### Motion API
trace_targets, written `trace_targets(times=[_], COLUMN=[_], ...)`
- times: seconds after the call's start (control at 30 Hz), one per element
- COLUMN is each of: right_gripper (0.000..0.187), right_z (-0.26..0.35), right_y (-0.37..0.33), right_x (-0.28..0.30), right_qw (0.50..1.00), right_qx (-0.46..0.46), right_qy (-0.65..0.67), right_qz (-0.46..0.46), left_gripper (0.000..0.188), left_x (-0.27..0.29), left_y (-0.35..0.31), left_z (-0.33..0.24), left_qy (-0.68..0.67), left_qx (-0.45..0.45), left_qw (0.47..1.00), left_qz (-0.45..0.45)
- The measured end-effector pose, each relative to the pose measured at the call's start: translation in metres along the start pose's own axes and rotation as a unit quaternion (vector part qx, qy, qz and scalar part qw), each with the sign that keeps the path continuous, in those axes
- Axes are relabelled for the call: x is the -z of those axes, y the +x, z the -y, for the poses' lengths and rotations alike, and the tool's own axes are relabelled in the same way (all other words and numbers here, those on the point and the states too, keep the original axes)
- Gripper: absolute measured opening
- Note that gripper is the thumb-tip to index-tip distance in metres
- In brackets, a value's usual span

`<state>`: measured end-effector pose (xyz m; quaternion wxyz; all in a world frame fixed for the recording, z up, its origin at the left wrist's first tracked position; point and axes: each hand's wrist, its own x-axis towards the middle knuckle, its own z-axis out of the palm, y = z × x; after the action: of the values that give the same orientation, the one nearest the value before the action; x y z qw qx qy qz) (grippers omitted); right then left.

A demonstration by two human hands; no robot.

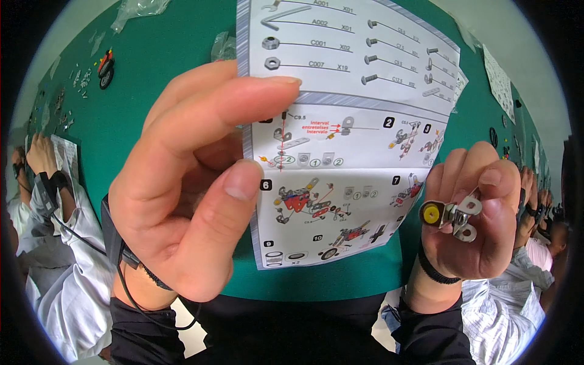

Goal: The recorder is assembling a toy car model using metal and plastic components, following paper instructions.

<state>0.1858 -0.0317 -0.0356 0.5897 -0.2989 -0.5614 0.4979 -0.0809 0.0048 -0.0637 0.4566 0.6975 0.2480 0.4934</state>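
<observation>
A broad table [188,36] with a plain, dull green top fills most of the view and runs out of sight at 12 o'clock. Its near edge curves across at 6 o'clock, its sides bowing out toward 9 and 3. Beyond it, at 10 o'clock, lies a smooth greyish-white surface [55,36], matched by another pale stretch [535,67] at 2; wall or floor, I cannot tell. Cream-coloured floor [192,331] shows at 7 o'clock. The light is soft and even.

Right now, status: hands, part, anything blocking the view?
Left hand gripping instruction sheet. Right hand holding small metal assembly, yellow piece on one end. Sheet blocks view of part of green table.
</observation>
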Motion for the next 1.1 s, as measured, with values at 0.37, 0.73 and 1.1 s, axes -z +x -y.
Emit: trace_targets(times=[0.37, 0.73, 1.1], right_gripper=[0.024, 0.024, 0.024], right_z=[0.005, 0.005, 0.004], right_y=[-0.003, -0.004, -0.005], right_x=[-0.004, -0.003, 0.001], right_qw=[0.999, 0.999, 1.0], right_qx=[-0.032, -0.025, -0.012], right_qy=[-0.005, -0.002, 0.0], right_qz=[-0.034, -0.033, -0.026], left_gripper=[0.047, 0.048, 0.05], left_x=[-0.004, -0.003, -0.006], left_y=[-0.001, 0.0, 0.0], left_z=[-0.008, -0.009, -0.006], left_qy=[0.013, 0.037, 0.017], left_qx=[0.048, 0.052, 0.032], left_qw=[0.999, 0.998, 0.999], left_qz=[-0.021, -0.017, -0.022])
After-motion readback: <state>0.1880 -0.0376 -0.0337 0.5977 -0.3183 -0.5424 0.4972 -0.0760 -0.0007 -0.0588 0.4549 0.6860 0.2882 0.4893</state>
